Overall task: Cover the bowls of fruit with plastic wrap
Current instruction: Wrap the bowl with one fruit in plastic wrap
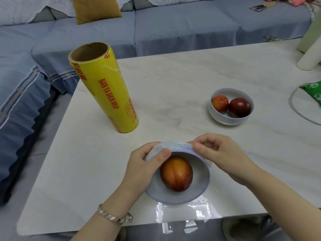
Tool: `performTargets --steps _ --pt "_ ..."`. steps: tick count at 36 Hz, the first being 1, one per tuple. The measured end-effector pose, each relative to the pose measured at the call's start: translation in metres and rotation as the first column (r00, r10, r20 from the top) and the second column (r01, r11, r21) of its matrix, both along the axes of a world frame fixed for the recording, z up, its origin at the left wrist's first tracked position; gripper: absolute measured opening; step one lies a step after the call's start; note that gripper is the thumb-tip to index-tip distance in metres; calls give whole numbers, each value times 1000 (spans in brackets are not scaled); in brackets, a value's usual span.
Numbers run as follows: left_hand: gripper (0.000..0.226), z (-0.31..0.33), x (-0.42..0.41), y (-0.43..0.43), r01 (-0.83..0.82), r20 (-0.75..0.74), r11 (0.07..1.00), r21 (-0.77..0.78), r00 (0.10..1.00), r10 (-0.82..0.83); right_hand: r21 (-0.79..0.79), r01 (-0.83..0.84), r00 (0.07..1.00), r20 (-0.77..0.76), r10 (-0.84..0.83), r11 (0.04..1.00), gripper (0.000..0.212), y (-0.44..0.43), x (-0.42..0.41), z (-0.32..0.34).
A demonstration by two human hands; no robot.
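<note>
A pale blue bowl (175, 197) with one red-orange fruit (176, 173) sits near the table's front edge, tilted toward me. Clear plastic wrap (173, 146) lies over its far rim. My left hand (144, 164) grips the bowl's left rim with the thumb pressing the wrap down. At the far right rim my right hand (215, 153) pinches the wrap's edge. A second white bowl (231, 119) holding two red fruits stands uncovered to the right. A yellow roll of plastic wrap (106, 89) stands upright at the table's left.
The white marble table (173, 80) is ringed by a blue sofa (156, 32) at the back and left. A white cylinder (309, 56), a green packet (314, 93) and a grey cable (293, 105) sit at the right edge.
</note>
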State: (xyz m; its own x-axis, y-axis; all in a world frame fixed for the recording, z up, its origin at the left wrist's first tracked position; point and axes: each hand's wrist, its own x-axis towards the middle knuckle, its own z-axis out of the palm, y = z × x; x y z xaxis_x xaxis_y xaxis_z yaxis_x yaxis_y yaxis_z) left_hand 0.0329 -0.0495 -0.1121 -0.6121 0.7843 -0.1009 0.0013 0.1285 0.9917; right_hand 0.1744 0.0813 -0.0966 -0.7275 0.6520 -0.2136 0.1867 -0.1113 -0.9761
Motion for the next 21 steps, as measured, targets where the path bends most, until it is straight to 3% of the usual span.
performTargets --steps 6,9,15,21 --pt "37 1 2 -3 4 -8 1000 20 1000 -4 56 -158 975 169 146 986 14 7 -1 4" --pt "26 1 1 -4 35 -22 999 17 999 -35 109 -114 977 191 92 987 25 12 -3 9" --pt "26 1 0 -6 51 -36 998 28 998 -50 -88 -122 976 170 136 989 26 14 -18 18" --pt "21 1 -1 -7 90 -51 995 39 995 -88 -354 -272 880 285 380 895 20 27 -23 24"
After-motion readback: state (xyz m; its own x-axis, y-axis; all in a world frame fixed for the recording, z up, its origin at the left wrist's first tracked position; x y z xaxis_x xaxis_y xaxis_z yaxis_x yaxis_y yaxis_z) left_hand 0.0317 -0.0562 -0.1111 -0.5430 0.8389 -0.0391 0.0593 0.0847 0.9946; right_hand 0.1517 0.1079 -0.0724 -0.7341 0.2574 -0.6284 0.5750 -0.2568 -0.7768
